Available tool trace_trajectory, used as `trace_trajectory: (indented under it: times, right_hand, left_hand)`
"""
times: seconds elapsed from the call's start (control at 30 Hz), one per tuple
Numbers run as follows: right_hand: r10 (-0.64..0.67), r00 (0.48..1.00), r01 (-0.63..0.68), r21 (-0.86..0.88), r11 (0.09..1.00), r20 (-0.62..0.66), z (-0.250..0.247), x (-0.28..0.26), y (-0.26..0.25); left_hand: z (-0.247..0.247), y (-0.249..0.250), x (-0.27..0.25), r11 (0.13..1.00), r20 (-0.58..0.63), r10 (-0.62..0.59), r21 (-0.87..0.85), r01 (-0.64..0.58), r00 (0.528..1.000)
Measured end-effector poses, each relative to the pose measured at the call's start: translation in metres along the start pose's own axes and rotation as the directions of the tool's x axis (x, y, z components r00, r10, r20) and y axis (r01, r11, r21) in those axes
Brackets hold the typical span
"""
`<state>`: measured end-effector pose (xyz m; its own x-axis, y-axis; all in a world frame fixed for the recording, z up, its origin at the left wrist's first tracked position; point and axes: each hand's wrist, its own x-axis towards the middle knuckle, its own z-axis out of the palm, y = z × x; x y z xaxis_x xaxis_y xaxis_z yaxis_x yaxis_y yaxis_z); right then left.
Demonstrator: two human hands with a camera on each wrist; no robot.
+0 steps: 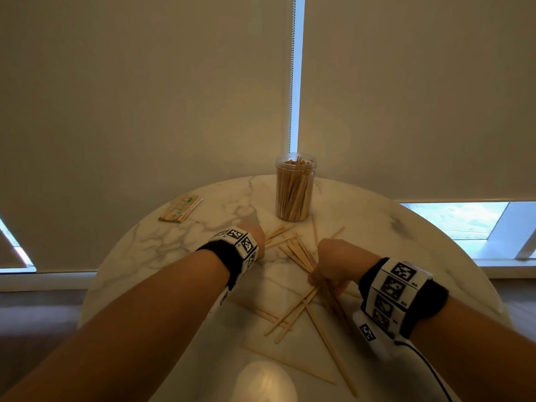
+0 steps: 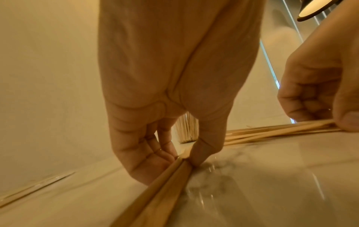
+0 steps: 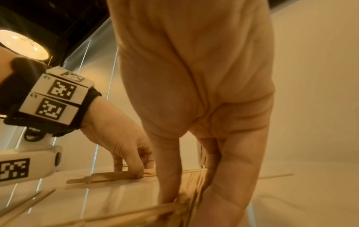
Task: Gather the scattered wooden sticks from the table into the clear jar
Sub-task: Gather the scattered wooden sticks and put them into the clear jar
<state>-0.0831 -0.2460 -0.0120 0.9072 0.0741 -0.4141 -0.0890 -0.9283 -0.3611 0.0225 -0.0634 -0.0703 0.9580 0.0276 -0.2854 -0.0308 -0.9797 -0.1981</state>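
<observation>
A clear jar (image 1: 294,190) packed with upright wooden sticks stands at the far middle of the round marble table (image 1: 162,245). Loose wooden sticks (image 1: 293,248) lie scattered in front of it, and more (image 1: 293,314) lie nearer me. My left hand (image 1: 255,236) is down on the table left of the pile; its thumb and fingers pinch a few sticks (image 2: 174,172) flat against the marble. My right hand (image 1: 330,265) grips a bundle of sticks (image 3: 182,205) between thumb and fingers, low over the table.
A flat packet of sticks (image 1: 181,208) lies at the table's far left. Closed roller blinds hang behind the table, with a bead chain (image 1: 291,82) at their gap. A lamp's glare (image 1: 265,381) shines on the near edge.
</observation>
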Motion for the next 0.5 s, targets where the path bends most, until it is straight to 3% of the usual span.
trace_trajectory:
  times: [0.13,0.3,0.5]
  right_hand:
    - [0.017,1.000,-0.018,0.049,0.999,0.024,0.000,0.001,-0.002]
    - [0.028,0.999,-0.029,0.065,0.997,0.026,0.001,0.001,-0.004]
    - [-0.029,0.999,0.025,-0.102,0.994,-0.031,-0.001,-0.001,-0.005]
  left_hand:
    - [-0.016,-0.005,-0.033,0.995,-0.034,0.023,-0.101,-0.026,0.999]
    - [-0.001,-0.005,-0.017,0.990,0.016,-0.044,-0.137,0.046,0.999]
    - [-0.012,-0.005,-0.045,0.990,-0.028,0.021,-0.141,-0.024,0.999]
